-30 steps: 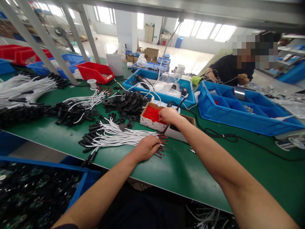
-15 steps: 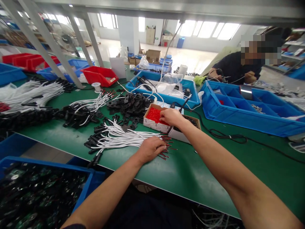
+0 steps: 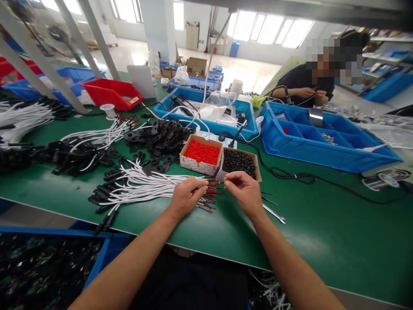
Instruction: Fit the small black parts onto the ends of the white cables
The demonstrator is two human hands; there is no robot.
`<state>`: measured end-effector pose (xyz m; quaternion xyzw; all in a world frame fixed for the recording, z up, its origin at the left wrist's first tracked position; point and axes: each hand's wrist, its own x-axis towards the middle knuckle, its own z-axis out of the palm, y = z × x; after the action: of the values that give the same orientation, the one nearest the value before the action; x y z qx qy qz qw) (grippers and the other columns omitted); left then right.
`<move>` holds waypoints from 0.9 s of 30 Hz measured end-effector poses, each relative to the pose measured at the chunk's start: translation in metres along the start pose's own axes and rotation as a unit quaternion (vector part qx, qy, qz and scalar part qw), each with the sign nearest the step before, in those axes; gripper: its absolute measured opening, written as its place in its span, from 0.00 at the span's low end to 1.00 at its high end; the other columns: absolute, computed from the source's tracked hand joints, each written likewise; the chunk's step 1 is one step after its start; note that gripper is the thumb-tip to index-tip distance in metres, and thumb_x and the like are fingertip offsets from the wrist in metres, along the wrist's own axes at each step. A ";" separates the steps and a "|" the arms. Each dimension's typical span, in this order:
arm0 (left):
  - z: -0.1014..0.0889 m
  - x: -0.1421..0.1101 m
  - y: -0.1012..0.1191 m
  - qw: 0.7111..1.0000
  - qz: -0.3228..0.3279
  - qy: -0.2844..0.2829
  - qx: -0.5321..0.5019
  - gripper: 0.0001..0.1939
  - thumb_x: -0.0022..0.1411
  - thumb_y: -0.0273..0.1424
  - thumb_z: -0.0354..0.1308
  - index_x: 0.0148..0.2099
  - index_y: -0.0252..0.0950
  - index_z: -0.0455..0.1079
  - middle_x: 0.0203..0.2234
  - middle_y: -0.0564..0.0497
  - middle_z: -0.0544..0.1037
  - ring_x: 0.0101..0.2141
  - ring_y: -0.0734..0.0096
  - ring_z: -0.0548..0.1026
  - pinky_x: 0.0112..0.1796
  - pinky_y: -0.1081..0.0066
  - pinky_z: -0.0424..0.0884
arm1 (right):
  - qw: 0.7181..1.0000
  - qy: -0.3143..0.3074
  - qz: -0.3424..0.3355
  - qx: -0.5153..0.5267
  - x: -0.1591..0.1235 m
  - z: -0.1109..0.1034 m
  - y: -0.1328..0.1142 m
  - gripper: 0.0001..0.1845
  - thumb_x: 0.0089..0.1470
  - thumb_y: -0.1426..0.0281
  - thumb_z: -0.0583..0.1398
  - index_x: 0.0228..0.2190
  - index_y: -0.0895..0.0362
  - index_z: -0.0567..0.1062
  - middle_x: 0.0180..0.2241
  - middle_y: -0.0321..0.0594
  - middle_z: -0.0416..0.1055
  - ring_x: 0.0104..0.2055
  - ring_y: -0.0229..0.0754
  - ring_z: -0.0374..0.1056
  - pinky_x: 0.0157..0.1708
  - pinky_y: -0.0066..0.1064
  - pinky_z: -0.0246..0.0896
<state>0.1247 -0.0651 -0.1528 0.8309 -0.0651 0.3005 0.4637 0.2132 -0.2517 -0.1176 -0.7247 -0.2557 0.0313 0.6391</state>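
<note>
While left hand (image 3: 187, 194) pinches among white cables (image 3: 153, 183), red-and-black tips (image 3: 211, 193) fanned, right hand (image 3: 245, 191) pinching something tiny (image 3: 226, 179)

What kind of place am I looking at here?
Probably an electronics assembly workshop: a bunch of white cables with thin red wire ends lies on a green workbench, near a box of small red parts.
</note>
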 end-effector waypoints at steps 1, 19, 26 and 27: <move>0.001 0.000 0.000 1.000 0.003 0.000 0.006 0.07 0.64 0.28 0.58 0.44 0.38 0.74 0.33 0.52 0.77 0.35 0.75 0.73 0.39 0.73 0.69 | 1.000 0.000 0.018 0.022 -0.008 0.000 0.005 0.09 0.51 0.66 0.66 0.34 0.56 0.76 0.33 0.40 0.74 0.33 0.41 0.70 0.36 0.34 0.68; 0.005 0.002 0.003 0.997 -0.001 -0.048 0.062 0.06 0.63 0.29 0.58 0.41 0.37 0.75 0.27 0.53 0.72 0.29 0.76 0.70 0.33 0.74 0.66 | 0.979 -0.008 0.126 0.160 -0.017 0.008 0.029 0.13 0.44 0.65 0.70 0.31 0.58 0.76 0.30 0.37 0.73 0.30 0.37 0.68 0.34 0.30 0.67; 0.006 0.002 0.003 0.996 -0.006 -0.052 0.069 0.06 0.63 0.29 0.58 0.40 0.37 0.75 0.27 0.53 0.73 0.29 0.76 0.70 0.33 0.74 0.65 | 0.966 -0.015 0.137 0.217 -0.017 0.009 0.033 0.09 0.48 0.67 0.67 0.33 0.56 0.78 0.32 0.37 0.73 0.29 0.36 0.68 0.32 0.29 0.67; 0.006 0.002 0.003 0.996 -0.007 -0.051 0.070 0.06 0.63 0.29 0.58 0.40 0.37 0.75 0.27 0.53 0.73 0.29 0.76 0.70 0.33 0.74 0.65 | 0.965 -0.016 0.141 0.220 -0.018 0.009 0.034 0.09 0.48 0.67 0.67 0.33 0.56 0.78 0.32 0.37 0.73 0.30 0.36 0.68 0.33 0.30 0.67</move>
<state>0.1277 -0.0715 -0.1516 0.8762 -0.0616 0.2580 0.4023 0.2056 -0.2521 -0.1560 -0.5943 -0.1473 0.1882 0.7679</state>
